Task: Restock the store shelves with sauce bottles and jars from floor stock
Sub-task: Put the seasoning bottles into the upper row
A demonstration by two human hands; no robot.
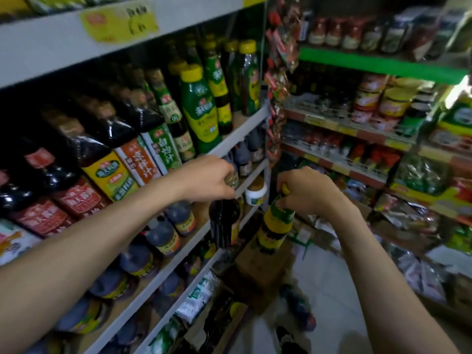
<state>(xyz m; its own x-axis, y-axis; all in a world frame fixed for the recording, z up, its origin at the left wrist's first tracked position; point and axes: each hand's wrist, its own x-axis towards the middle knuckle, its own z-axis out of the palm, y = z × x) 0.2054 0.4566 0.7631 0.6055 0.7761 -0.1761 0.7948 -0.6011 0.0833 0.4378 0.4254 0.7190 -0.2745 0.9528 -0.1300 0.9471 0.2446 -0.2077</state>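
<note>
Sauce bottles, two of them, are held in the air in front of the grey metal shelf, above a brown cardboard box that stands on the pale tiled floor. The left hand has its grip curled round the top of a dark bottle, a glossy, near-black one with ribbed sides and a strip of yellow label, hanging upright just beside the shelf front. The right hand closes its grip on the neck of a yellow-capped bottle, whose rounded body wears a green and yellow wrap over dark liquid; it tilts a little toward the shelves. The two bottles are near each other but apart. Between the hands, further back, a squat white jar with a brownish lid sits on a shelf. Tall green plastic bottles with yellow caps line the shelf above, and round-shouldered dark jugs fill the one below. Shiny red packets hang down the shelf end.
</note>
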